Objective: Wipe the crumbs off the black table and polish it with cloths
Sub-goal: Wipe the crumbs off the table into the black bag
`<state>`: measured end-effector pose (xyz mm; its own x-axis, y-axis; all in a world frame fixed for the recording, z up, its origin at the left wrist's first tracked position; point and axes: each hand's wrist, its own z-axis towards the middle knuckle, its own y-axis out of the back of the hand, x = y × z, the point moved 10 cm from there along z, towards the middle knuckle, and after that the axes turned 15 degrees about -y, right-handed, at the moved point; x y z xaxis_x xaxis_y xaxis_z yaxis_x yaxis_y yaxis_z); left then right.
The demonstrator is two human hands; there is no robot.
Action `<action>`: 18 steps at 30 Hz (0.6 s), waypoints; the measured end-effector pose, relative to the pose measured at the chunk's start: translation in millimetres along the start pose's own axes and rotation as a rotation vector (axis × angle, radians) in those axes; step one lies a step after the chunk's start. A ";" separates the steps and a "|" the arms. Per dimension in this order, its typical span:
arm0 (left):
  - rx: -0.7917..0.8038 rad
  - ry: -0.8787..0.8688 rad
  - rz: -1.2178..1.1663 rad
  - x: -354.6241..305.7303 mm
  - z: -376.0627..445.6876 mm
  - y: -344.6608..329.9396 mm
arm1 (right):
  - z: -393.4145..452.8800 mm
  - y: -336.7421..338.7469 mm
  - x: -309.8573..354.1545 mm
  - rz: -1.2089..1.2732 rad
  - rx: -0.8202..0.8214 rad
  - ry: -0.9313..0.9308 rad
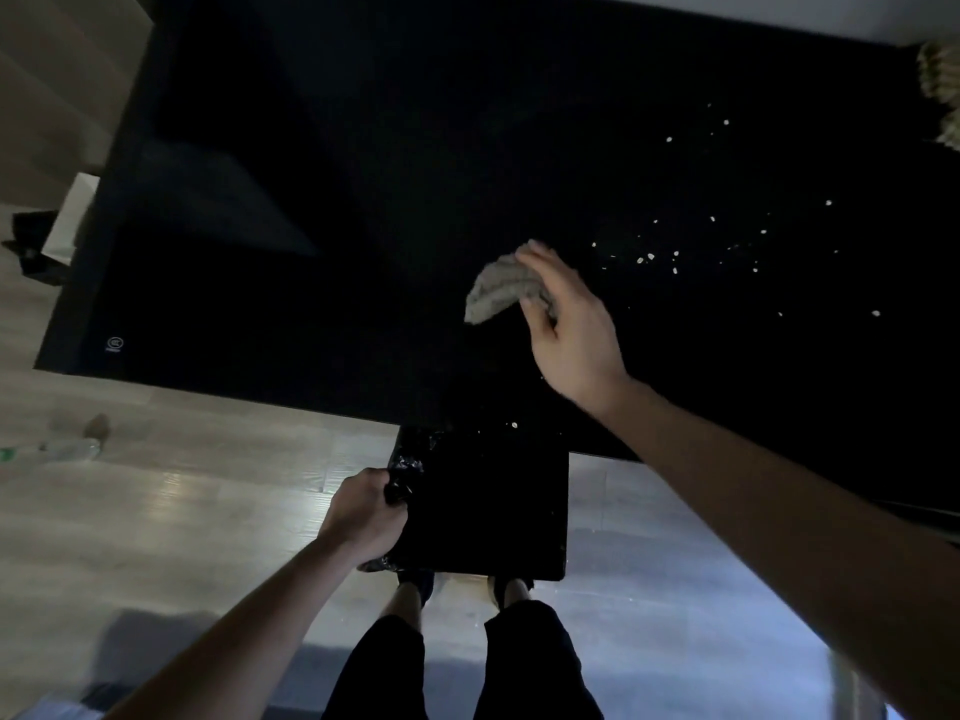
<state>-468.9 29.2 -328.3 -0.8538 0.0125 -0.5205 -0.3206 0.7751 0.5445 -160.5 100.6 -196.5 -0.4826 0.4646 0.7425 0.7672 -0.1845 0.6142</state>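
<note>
The black table (311, 200) fills the upper part of the view. Pale crumbs (675, 257) lie scattered over its right half, and one crumb (514, 424) sits near the front edge. My right hand (571, 324) holds a bunched grey cloth (498, 293) over the table, just left of the crumbs. My left hand (363, 511) grips the left rim of a black bin lined with a black plastic bag (483, 506), held below the table's front edge.
Wooden floor (182, 459) lies in front of the table. A plastic bottle (62, 449) lies on the floor at the left. A white bag (72, 220) stands by the table's left side. A woven object (940, 80) sits at the table's far right.
</note>
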 end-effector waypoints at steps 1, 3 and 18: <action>0.001 -0.003 0.006 -0.5 0.0 -1.2 | 10.9 -1.1 -3.3 -0.057 0.003 -0.023; 0.003 -0.009 0.009 -2.7 0.0 -4.1 | 13.9 -14.1 -9.4 -0.198 0.031 -0.005; 0.027 -0.028 -0.038 -22.2 7.5 -9.8 | -141.7 -31.7 -42.2 -0.037 0.306 0.095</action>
<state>-443.7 26.1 -327.1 -0.8293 0.0001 -0.5588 -0.3410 0.7921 0.5062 -224.3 -35.9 -209.4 -0.5388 0.3808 0.7515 0.8329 0.1064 0.5432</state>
